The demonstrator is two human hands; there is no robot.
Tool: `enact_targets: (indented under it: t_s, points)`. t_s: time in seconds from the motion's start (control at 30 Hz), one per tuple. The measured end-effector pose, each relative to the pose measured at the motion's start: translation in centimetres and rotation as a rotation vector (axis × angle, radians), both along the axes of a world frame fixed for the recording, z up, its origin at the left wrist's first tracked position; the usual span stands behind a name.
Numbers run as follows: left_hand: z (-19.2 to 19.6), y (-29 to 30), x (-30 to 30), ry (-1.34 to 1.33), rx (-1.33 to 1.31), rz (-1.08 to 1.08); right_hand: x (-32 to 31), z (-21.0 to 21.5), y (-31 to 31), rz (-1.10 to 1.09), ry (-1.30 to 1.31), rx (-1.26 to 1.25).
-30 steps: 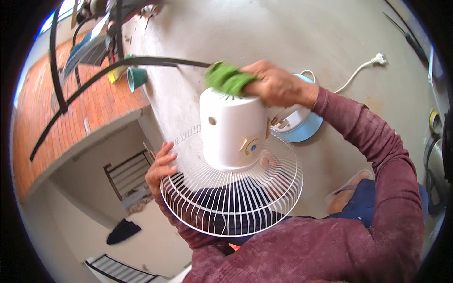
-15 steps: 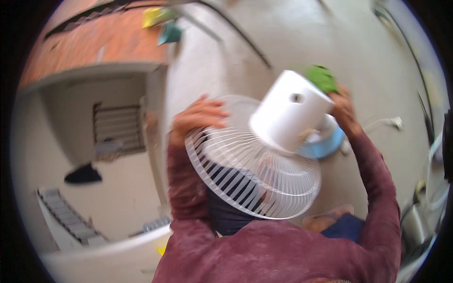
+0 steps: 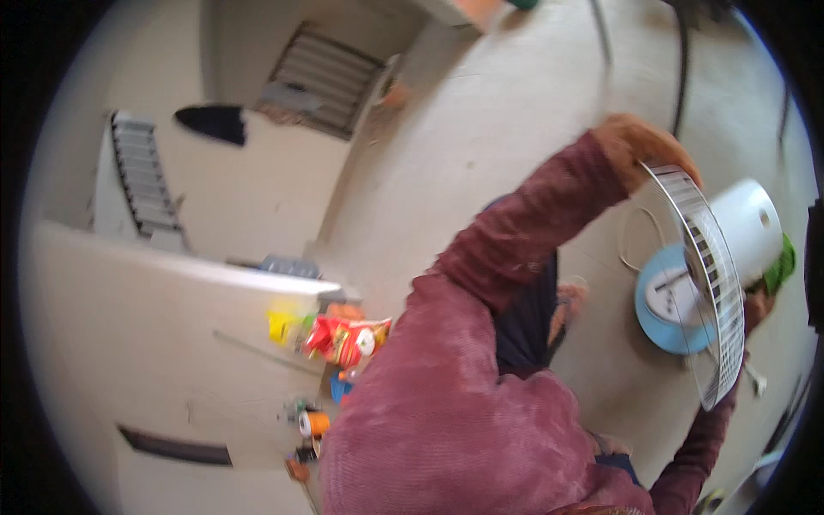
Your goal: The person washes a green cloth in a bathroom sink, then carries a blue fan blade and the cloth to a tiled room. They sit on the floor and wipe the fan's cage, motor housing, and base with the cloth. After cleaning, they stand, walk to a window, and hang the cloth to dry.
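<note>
At the right I have an electric table fan with a white wire guard (image 3: 714, 257), a white motor housing (image 3: 748, 225) and a round light-blue base (image 3: 657, 322) with a white control panel. The base is low, near the floor. My left hand (image 3: 645, 148) is closed over the upper rim of the guard, its fingertips partly hidden. Behind the housing, my right hand (image 3: 758, 307) is closed on a green cloth (image 3: 781, 264), pressed to the back of the housing. The guard and housing partly cover that hand.
A white plug (image 3: 757, 380) and cord lie on the floor beside the base. Left of me are a red snack packet (image 3: 345, 340), an orange spool-like item (image 3: 314, 423) and other small things. Farther off, a slatted rack (image 3: 326, 73) and a dark pointed object (image 3: 212, 124) show.
The view has swung left, so the fan now sits farther right and its guard appears nearly edge-on. My left hand has gone from fingers spread on the guard to closed on its rim.
</note>
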State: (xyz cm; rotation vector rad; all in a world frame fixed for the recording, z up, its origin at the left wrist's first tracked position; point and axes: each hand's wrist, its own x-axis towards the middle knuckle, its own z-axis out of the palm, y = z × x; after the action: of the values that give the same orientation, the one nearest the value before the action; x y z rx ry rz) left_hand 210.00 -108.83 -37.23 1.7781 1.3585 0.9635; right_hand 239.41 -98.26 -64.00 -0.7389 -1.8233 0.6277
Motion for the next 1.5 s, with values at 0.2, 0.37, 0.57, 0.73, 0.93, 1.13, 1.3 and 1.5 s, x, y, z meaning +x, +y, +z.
enact_targets:
  t_s: [0.2, 0.37, 0.57, 0.73, 0.93, 1.13, 1.3, 1.5]
  points:
    - [-1.8, 1.4, -1.6, -0.248, -0.030, 0.119, 0.5, -2.5, -2.1, -0.112, -0.077, -0.248]
    - [1.2, 3.7, 0.3, 0.229, 0.155, 0.213, 1.1, -1.9, -0.9, -0.254, 0.036, -0.290]
    - [6.8, 5.9, 3.5, 0.294, -0.005, 0.386, -5.1, -1.7, -0.8, -0.356, 0.108, -0.208]
    - [5.7, 10.5, 2.6, 0.322, -0.099, 0.245, -8.4, -2.4, -2.8, -0.315, 0.157, -0.429]
    - [5.8, 11.0, 2.3, 0.391, -0.072, 0.215, -11.2, 1.7, -5.4, 0.052, -0.321, -0.576]
    - [4.9, 13.7, 4.3, 0.419, -0.034, 0.120, -14.9, 0.2, -6.2, -0.435, -0.304, -0.237]
    - [5.1, 13.7, 4.9, 0.457, -0.009, 0.085, -15.5, 1.9, -2.7, -0.558, 0.141, -0.393]
    - [4.2, 13.9, 5.6, 0.518, 0.038, 0.038, -15.2, 5.4, -3.7, -0.572, 0.495, -0.268]
